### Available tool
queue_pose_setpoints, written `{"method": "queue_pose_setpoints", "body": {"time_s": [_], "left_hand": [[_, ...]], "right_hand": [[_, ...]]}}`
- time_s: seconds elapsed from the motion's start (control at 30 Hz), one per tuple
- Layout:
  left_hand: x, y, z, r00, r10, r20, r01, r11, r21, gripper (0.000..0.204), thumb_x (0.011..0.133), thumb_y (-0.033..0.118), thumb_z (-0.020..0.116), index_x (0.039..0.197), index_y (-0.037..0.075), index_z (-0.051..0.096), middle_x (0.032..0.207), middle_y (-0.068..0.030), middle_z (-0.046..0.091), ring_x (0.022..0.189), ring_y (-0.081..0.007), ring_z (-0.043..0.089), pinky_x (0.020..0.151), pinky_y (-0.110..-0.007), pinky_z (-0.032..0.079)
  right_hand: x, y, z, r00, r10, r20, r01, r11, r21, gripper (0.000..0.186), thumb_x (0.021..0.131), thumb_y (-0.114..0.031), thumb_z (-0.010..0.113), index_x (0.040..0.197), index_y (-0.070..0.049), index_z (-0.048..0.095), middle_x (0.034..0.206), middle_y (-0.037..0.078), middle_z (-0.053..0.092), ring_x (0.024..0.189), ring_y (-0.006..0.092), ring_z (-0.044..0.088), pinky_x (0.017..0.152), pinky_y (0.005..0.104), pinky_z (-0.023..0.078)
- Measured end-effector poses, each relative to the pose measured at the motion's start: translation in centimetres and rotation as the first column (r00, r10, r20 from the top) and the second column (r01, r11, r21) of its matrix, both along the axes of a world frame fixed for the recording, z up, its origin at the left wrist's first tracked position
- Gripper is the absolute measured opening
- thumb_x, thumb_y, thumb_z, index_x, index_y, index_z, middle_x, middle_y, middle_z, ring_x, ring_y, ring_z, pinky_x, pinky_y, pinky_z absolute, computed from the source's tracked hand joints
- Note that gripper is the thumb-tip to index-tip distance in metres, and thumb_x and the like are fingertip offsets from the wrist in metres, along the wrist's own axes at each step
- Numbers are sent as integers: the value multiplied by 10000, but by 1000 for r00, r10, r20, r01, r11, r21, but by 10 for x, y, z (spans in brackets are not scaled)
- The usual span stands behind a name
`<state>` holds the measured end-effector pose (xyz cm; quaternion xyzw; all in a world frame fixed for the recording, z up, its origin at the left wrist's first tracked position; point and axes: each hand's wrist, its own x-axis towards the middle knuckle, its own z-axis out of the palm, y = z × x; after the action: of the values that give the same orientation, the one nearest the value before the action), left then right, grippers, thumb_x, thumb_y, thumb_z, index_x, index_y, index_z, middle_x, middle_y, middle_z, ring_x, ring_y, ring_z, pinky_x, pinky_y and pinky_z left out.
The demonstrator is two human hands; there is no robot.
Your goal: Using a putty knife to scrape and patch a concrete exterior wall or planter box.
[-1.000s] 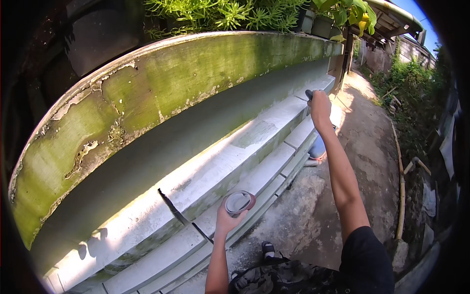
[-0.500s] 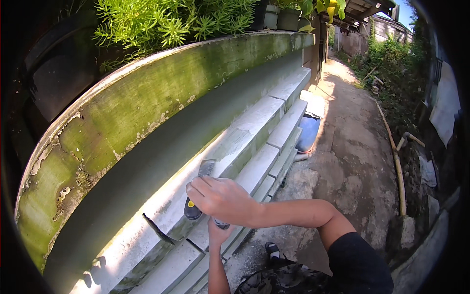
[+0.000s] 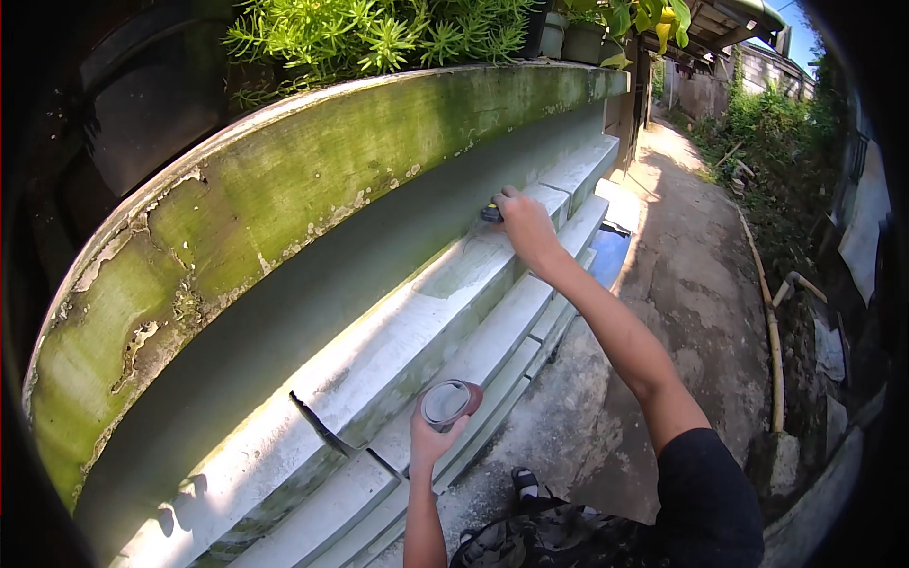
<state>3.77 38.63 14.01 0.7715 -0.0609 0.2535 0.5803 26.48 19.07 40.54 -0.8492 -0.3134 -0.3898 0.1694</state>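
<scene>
My right hand (image 3: 528, 227) is far forward, closed round the dark handle of a paintbrush (image 3: 491, 214). The brush head is hard to make out against the pale top of the stepped ledge (image 3: 407, 312), near the base of the wall. Nearer to me, my left hand (image 3: 432, 439) grips a round cup (image 3: 443, 405) with pale grey-white paint inside. The cup is held over the lower steps. White coats much of the ledge top, while its front faces show greenish stains.
A curved, mossy green planter wall (image 3: 312, 199) with peeling edges rises at the left, with leafy plants (image 3: 379, 28) above it. A dark gap (image 3: 318, 422) cuts across the ledge. Beyond the steps stands a blue container (image 3: 609, 254) beside a concrete path (image 3: 691, 312). A bamboo pole (image 3: 769, 350) lies along its right side.
My right hand has moved away from my left, forward and right along the ledge, carrying the brush. My left hand's cup is now uncovered to view. The whole view has shifted slightly.
</scene>
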Motion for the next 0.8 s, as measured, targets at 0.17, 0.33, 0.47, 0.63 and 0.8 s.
{"method": "queue_pose_setpoints", "body": {"time_s": [0.17, 0.33, 0.47, 0.63, 0.8], "left_hand": [[2, -5, -2, 1000, -9, 25, 9, 1000, 9, 594, 708, 184, 858, 1204, -13, 596, 1149, -168, 676, 1083, -274, 659, 954, -364, 495], [-3, 1, -4, 1000, -25, -5, 25, 1000, -4, 595, 711, 185, 858, 1207, -13, 595, 1155, -165, 675, 1085, -269, 657, 957, -364, 493], [-2, 0, -1, 999, -38, -16, 38, 999, -14, 600, 718, 181, 854, 1220, -13, 587, 1171, -166, 667, 1096, -262, 650, 965, -362, 488], [4, -5, 0, 1000, -27, 12, 27, 1000, -3, 611, 719, 183, 853, 1229, -14, 581, 1169, -165, 666, 1100, -265, 647, 967, -364, 486], [3, -2, -3, 1000, -7, 4, 7, 1000, 21, 615, 714, 188, 857, 1226, -13, 581, 1172, -164, 666, 1099, -271, 649, 965, -370, 490]], "right_hand": [[39, -71, 25, 972, -216, 87, 185, 944, 273, 187, 754, -90, 763, 843, 25, 643, 896, 207, 632, 822, 400, 650, 727, 471, 538], [-85, -10, 38, 965, 233, 115, -260, 844, 470, 196, 774, -147, 772, 775, 19, 667, 725, 153, 664, 653, 296, 672, 628, 364, 546], [-85, -14, 63, 825, 478, -300, -88, 634, 769, 260, 818, -190, 749, 723, 38, 670, 560, 97, 643, 447, 159, 627, 456, 282, 496], [19, -38, 46, 838, 431, -336, 36, 570, 821, 301, 818, -207, 721, 682, 50, 646, 546, 97, 631, 391, 145, 582, 395, 266, 454], [57, -42, 18, 783, 478, -399, 124, 508, 852, 285, 811, -222, 715, 674, 14, 635, 520, 72, 590, 377, 139, 527, 377, 273, 407]]}}
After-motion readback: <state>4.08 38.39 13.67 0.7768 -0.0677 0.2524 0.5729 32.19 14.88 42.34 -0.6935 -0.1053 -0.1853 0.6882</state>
